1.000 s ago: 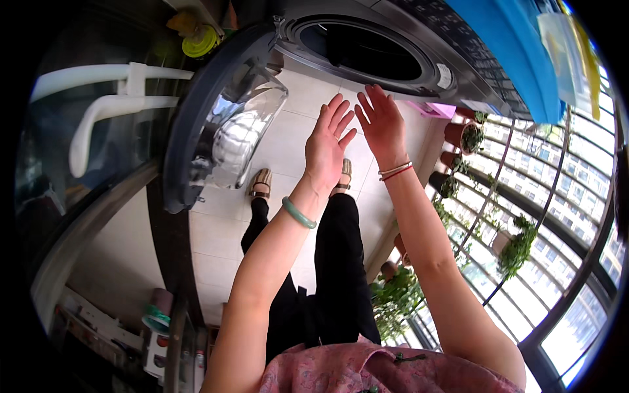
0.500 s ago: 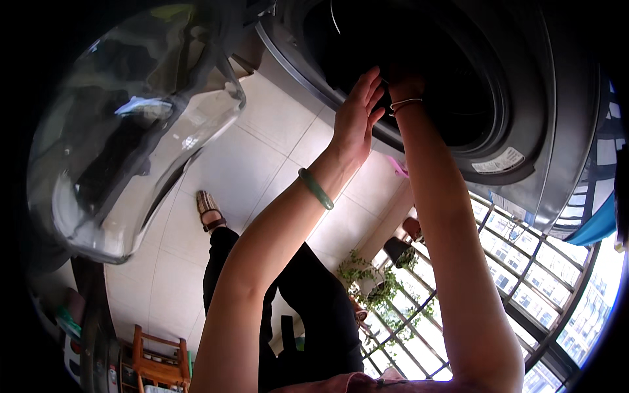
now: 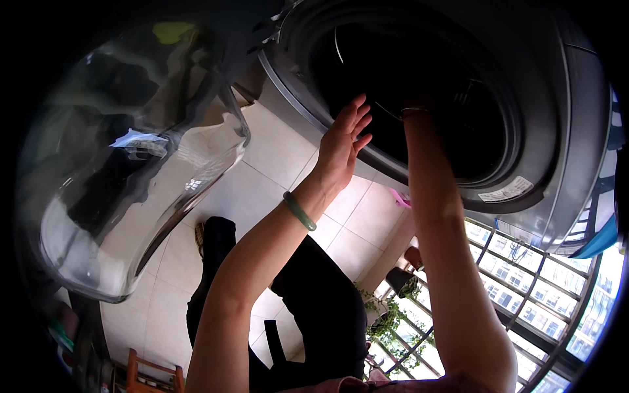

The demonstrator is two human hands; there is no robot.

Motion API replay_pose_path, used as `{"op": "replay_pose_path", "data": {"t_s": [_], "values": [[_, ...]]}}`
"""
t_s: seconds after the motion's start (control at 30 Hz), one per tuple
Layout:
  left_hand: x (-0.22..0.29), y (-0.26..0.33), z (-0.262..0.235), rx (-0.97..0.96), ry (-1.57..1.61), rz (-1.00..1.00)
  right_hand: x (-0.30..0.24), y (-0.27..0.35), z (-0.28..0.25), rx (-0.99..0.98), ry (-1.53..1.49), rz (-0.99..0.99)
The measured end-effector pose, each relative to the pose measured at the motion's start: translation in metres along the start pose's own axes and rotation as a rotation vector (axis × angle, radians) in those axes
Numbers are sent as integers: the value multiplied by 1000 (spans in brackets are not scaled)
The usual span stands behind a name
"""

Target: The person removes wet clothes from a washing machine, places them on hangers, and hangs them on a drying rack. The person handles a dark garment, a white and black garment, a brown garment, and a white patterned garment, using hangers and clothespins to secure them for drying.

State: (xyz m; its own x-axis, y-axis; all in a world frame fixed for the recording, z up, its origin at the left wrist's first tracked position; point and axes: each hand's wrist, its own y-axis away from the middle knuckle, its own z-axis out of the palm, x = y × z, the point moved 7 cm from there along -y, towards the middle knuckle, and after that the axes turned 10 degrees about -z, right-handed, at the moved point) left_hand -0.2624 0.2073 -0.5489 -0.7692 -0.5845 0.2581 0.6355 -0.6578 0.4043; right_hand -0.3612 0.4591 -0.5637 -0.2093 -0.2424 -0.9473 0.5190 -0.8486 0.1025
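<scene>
washer [image 3: 540, 124] | right hand [image 3: 417, 104] inside dark drum [image 3: 393, 56], finger state cannot tell | left hand [image 3: 341, 143] loosely spread, near opening's rim [image 3: 386, 165] | clear door [image 3: 147, 183] swung open

The floor [image 3: 275, 150] was laid with pale tiles [image 3: 354, 242] parted by thin joints. Toward its left side, a brown-and-tan shoe [image 3: 200, 239] rested on it, mostly hidden by a black trouser leg [image 3: 216, 255]. A brown wooden stool or chair [image 3: 133, 370] stood at the near left corner, its feet out of view. By the right edge showed a pink object [image 3: 401, 198]; whether it touched the floor was unclear.
</scene>
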Motion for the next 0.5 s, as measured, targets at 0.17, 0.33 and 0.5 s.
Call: {"op": "replay_pose_path", "data": {"t_s": [0.17,0.33,0.5], "values": [[9,27,6,147,141,-30,-63,163,2,-75,-542,213],[20,78,47,-123,333,-163,-133,311,-53,-384,-506,498],[22,161,72,56,255,-214,-184,361,-98,-445,497,285]]}}
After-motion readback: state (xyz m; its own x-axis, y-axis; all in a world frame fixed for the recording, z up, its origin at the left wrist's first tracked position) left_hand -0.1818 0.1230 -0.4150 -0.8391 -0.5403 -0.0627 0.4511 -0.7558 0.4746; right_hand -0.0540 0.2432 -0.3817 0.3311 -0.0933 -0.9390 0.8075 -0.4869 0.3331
